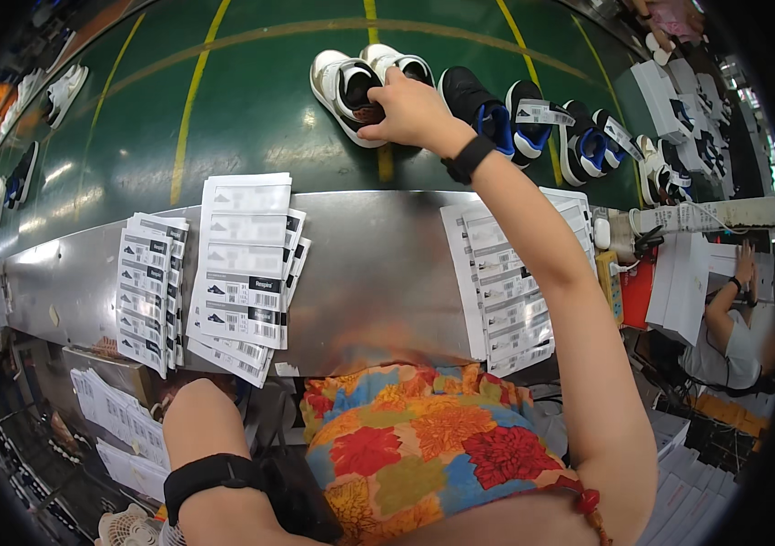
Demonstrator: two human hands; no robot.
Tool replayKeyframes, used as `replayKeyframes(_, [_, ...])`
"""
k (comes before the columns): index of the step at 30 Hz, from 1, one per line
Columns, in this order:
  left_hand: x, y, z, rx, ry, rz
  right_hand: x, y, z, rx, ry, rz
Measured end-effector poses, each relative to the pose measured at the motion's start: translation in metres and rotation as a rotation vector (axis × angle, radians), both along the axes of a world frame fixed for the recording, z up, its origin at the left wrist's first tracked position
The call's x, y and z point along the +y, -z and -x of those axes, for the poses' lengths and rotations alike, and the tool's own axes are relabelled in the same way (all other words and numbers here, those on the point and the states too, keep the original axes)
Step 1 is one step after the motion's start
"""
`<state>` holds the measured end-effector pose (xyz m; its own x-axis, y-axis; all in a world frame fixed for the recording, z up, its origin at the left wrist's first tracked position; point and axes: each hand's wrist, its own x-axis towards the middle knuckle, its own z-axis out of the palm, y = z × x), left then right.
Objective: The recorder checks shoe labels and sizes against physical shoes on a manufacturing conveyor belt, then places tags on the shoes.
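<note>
My right hand (pixel 410 114), with a black band at its wrist, reaches across the steel ledge to a pair of white sneakers on the green belt. Its thumb and fingers grip at the openings of the left sneaker (pixel 328 77) and the right sneaker (pixel 378 55). Part of the right sneaker is covered by the hand. At the lower left, my left hand (pixel 206 419) is beyond a black wrist band, low beside the ledge; its fingers are hidden. Just right of the gripped pair stands a black sneaker (pixel 465 91) with blue lining, beside its tagged mate (pixel 524 96).
Stacks of printed label sheets (pixel 242 241) lie on the steel ledge (pixel 369 273), with another pile (pixel 488 273) under my right arm. More tagged sneakers (pixel 578 150) line the belt (pixel 251 100). White boxes (pixel 679 282) and a co-worker's arm (pixel 724 309) are at right.
</note>
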<state>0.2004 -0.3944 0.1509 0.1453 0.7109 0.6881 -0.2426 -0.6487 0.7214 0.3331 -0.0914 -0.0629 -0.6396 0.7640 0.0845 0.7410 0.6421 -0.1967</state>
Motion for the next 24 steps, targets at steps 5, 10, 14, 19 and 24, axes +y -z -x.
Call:
replayKeyframes(5, [0.009,0.013,0.006,-0.088,0.064,0.042,-0.114,-0.055,-0.019,0.225,-0.009,-0.144])
replayKeyframes(10, [0.042,0.022,0.041,0.154,0.339,0.260,-0.227,-0.064,-0.032,0.317,0.000,0.150])
replayKeyframes(14, [0.054,0.108,0.021,0.894,-0.317,0.607,-0.256,-0.039,-0.059,0.374,-0.003,0.371])
replayKeyframes(19, [0.027,0.193,0.003,0.912,-0.455,0.624,-0.236,-0.041,-0.091,0.530,0.115,0.268])
replayKeyframes(24, [0.049,0.216,0.014,0.981,-0.597,-0.049,-0.209,-0.012,-0.092,0.483,-0.095,-0.015])
